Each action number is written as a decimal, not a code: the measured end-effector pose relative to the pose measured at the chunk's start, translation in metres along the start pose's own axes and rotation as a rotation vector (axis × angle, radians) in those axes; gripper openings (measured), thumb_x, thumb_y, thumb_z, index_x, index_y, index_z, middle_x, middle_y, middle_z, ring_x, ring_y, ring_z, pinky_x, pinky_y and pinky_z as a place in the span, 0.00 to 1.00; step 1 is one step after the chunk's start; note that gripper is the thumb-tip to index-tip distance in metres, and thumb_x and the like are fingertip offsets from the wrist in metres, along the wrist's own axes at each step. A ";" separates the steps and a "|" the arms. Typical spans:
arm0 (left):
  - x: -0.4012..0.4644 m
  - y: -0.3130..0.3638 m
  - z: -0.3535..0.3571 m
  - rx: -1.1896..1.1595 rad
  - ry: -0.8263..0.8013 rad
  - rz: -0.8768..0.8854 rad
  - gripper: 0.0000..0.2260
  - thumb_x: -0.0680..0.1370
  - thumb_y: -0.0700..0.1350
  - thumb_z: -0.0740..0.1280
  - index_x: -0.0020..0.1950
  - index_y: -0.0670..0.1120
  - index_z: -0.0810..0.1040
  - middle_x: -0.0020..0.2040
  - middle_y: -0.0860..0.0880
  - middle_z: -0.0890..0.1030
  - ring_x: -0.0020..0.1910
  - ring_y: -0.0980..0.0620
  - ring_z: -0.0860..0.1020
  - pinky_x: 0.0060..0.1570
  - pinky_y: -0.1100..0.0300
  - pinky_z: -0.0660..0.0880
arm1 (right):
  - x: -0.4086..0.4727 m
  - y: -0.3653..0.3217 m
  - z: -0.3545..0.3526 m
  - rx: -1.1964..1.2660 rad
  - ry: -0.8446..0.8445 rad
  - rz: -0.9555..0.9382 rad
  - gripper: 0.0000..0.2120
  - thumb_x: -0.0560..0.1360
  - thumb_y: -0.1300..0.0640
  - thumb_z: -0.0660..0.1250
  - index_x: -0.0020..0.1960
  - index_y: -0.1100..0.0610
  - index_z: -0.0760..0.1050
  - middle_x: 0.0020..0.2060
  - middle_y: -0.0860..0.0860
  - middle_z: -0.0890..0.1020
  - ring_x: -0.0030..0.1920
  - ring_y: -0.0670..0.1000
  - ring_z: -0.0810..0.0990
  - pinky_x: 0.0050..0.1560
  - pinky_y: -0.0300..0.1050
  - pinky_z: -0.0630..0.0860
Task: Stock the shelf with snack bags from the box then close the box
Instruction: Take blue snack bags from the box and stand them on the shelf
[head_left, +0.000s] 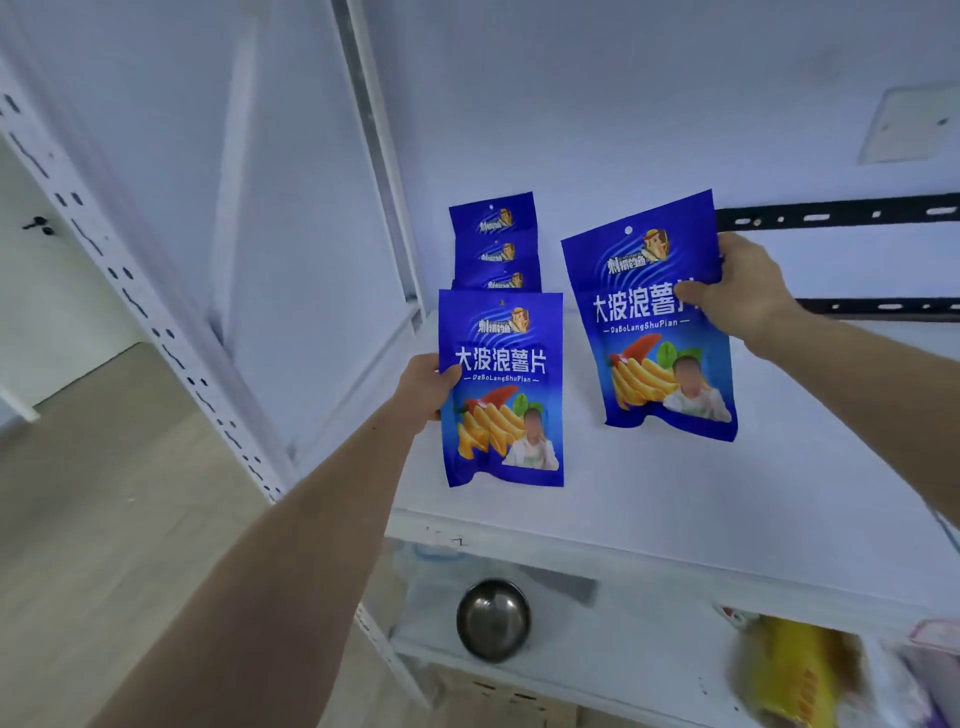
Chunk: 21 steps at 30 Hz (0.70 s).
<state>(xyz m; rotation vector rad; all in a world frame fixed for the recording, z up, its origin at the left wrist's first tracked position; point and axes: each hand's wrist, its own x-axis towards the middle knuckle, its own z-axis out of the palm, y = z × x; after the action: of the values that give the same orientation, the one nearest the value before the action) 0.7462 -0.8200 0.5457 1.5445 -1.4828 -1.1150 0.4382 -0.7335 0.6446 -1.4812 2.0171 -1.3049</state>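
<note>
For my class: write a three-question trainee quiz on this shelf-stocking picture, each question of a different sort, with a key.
1. True or false: each hand holds a blue snack bag.
2. Where does the row of stocked bags stand? A) back left of the shelf B) front right C) lower shelf
3. Which hand holds its bag farther right?

Key:
1. True: left hand holds the left bag, right hand holds the right bag.
2. A
3. Right hand
</note>
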 end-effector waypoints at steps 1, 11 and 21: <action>0.013 -0.004 -0.004 0.015 -0.016 -0.006 0.10 0.81 0.46 0.63 0.58 0.42 0.76 0.56 0.41 0.81 0.49 0.43 0.80 0.46 0.50 0.78 | 0.003 -0.003 0.008 -0.010 0.016 0.015 0.23 0.75 0.57 0.70 0.67 0.61 0.67 0.64 0.58 0.76 0.60 0.57 0.77 0.51 0.47 0.75; 0.106 -0.040 -0.013 0.407 0.034 -0.019 0.14 0.76 0.50 0.69 0.50 0.39 0.78 0.50 0.41 0.82 0.47 0.43 0.81 0.49 0.53 0.79 | 0.029 -0.019 0.059 -0.084 0.065 0.084 0.23 0.75 0.57 0.70 0.66 0.61 0.67 0.63 0.57 0.76 0.59 0.56 0.77 0.48 0.45 0.74; 0.129 -0.046 0.002 0.370 0.039 0.031 0.16 0.77 0.49 0.69 0.57 0.36 0.76 0.56 0.40 0.81 0.45 0.49 0.78 0.44 0.59 0.74 | 0.042 -0.022 0.078 -0.086 0.046 0.079 0.24 0.75 0.55 0.70 0.66 0.61 0.66 0.63 0.56 0.76 0.57 0.52 0.77 0.47 0.44 0.74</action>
<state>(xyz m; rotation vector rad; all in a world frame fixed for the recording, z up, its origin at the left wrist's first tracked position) 0.7579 -0.9439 0.4883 1.7698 -1.7516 -0.8179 0.4884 -0.8088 0.6311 -1.4046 2.1631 -1.2468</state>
